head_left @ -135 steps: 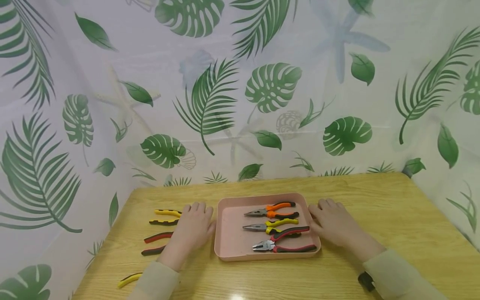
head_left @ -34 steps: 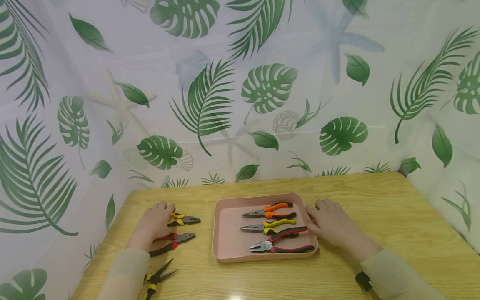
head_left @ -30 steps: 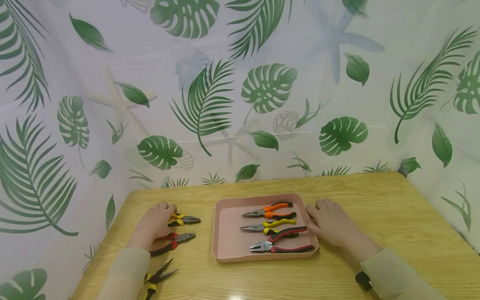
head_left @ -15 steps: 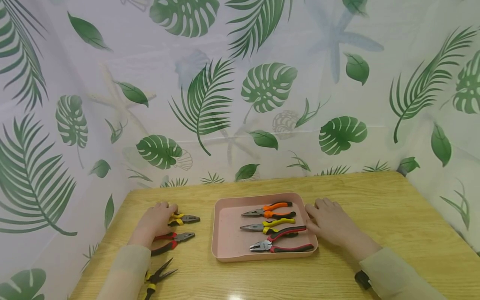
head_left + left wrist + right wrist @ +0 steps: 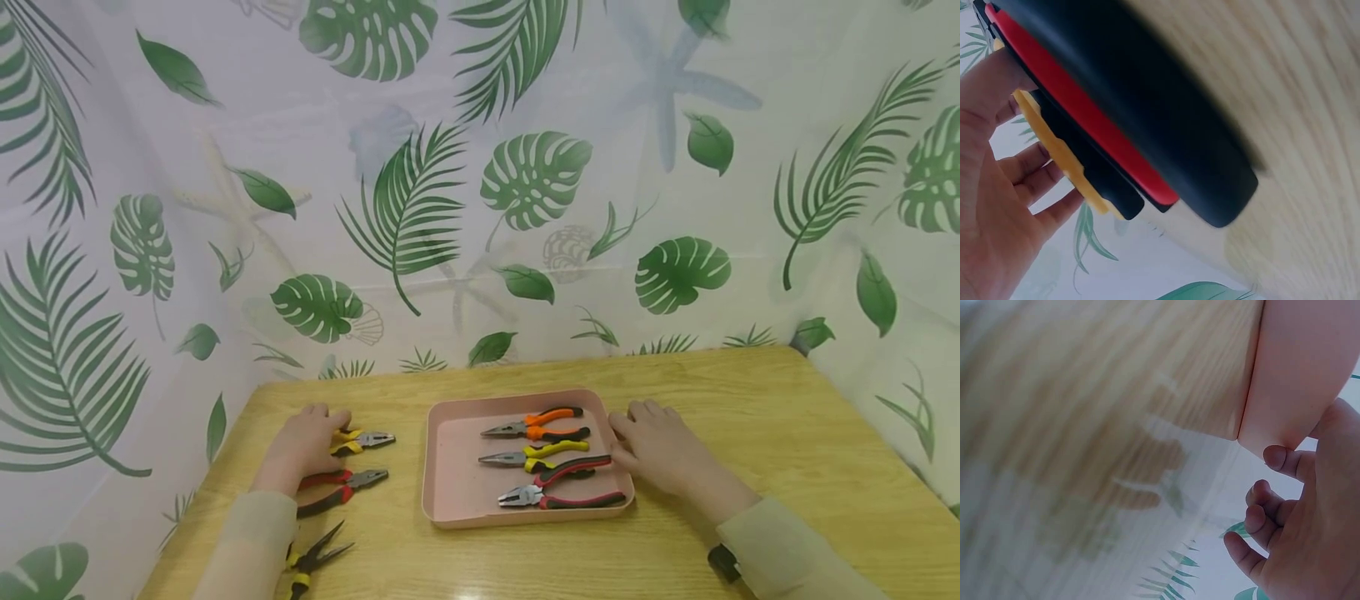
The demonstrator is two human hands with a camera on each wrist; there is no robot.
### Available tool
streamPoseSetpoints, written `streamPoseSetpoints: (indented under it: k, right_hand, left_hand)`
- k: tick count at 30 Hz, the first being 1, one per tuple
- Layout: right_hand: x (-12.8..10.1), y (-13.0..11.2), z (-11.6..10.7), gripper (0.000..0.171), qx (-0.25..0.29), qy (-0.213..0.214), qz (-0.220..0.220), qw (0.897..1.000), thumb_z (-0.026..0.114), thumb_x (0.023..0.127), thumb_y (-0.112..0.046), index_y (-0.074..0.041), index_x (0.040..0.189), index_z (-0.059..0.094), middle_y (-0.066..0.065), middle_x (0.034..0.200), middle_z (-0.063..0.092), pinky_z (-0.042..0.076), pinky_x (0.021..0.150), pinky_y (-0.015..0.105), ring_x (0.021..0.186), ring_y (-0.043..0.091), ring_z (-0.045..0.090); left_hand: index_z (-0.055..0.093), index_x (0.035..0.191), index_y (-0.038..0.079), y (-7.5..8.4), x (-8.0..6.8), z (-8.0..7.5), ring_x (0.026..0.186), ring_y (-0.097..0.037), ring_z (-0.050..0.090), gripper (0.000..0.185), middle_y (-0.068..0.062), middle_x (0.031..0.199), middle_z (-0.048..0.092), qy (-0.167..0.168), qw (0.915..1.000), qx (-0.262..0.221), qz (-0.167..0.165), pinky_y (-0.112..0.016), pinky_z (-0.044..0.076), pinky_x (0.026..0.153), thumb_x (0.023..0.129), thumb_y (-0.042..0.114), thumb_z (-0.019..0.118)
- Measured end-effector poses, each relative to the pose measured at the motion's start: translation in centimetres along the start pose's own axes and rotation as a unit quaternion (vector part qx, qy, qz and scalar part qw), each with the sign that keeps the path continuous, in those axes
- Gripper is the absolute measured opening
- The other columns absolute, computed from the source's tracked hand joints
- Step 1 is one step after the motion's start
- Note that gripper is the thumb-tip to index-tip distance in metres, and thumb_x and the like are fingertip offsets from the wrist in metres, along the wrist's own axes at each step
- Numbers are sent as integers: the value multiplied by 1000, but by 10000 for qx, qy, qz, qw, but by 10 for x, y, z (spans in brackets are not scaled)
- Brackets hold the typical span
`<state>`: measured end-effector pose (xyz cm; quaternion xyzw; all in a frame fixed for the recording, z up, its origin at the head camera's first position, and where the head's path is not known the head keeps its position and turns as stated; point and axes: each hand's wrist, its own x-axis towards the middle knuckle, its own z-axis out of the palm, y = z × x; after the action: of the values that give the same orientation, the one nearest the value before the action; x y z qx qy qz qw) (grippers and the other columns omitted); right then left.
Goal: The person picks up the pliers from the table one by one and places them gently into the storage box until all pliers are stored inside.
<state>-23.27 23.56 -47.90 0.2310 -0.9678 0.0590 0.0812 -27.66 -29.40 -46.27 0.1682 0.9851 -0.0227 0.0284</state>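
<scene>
At the left of the table, my left hand [image 5: 302, 446] pinches the handles of yellow-and-black combination pliers [image 5: 372, 439]; the left wrist view shows thumb and fingertips on the yellow handle [image 5: 1063, 156]. Just below lie red-and-black pliers [image 5: 367, 478], their handles passing close under the hand. Nearer the front are yellow-and-black long-nose pliers [image 5: 318, 554] with spread jaws, partly hidden by the sleeve. My right hand [image 5: 660, 446] rests with relaxed fingers against the right wall of a pink tray [image 5: 450, 521]; the right wrist view shows its fingertips near the tray's outer wall [image 5: 1291, 381].
Inside the tray lie orange long-nose pliers [image 5: 536, 429], yellow long-nose pliers [image 5: 517, 459] and red-and-black combination pliers [image 5: 525, 497], handles to the right. A leaf-print cloth [image 5: 465, 208] encloses the wooden table [image 5: 750, 400] at the back and sides.
My left hand has gone from beside the tray's left wall to the yellow-and-black combination pliers, which have just shifted slightly left. My right hand stays at the tray.
</scene>
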Motion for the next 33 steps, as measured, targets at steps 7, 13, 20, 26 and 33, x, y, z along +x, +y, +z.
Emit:
streamPoseSetpoints:
  k: [7, 13, 20, 26, 33]
  right_hand:
    - [0, 1, 3, 18, -43, -2, 24, 10000, 65, 99, -28, -21, 90, 52, 1, 86, 44, 30, 69, 36, 79, 20, 37]
    - [-1, -1, 3, 17, -61, 46, 14, 10000, 65, 99, -27, -21, 90, 52, 1, 86, 45, 29, 69, 36, 79, 19, 37]
    - [-1, -3, 0, 17, -126, 133, -7, 9998, 66, 98, -25, -21, 89, 52, 1, 86, 45, 30, 69, 36, 79, 19, 38]
    - [-2, -3, -2, 17, -90, 77, 1, 9999, 67, 99, -26, -21, 90, 53, 0, 86, 45, 29, 69, 35, 79, 18, 37]
    - [-2, -3, -3, 18, -28, 37, -31, 10000, 65, 99, -25, -22, 88, 51, 0, 86, 44, 28, 69, 35, 79, 19, 36]
  left_hand:
    - [63, 119, 15, -3, -4, -1, 107, -38, 58, 53, -17, 110, 62, 87, 9999, -103, -26, -62, 49, 96, 76, 27, 91]
    - [63, 125, 15, -6, -4, -1, 105, -37, 57, 59, -17, 110, 61, 185, 9998, -41, 62, -62, 48, 92, 76, 31, 89]
    - [62, 128, 14, -8, -3, -2, 96, -32, 51, 61, -14, 106, 57, 291, 9994, -33, 159, -56, 48, 85, 75, 29, 88]
    - [61, 126, 15, -6, -5, -4, 92, -29, 48, 59, -12, 104, 56, 355, 9990, -5, 262, -51, 47, 80, 75, 28, 87]
    - [62, 126, 13, -6, -6, -8, 93, -30, 50, 61, -12, 102, 57, 486, 9985, 30, 269, -52, 48, 80, 72, 28, 86]
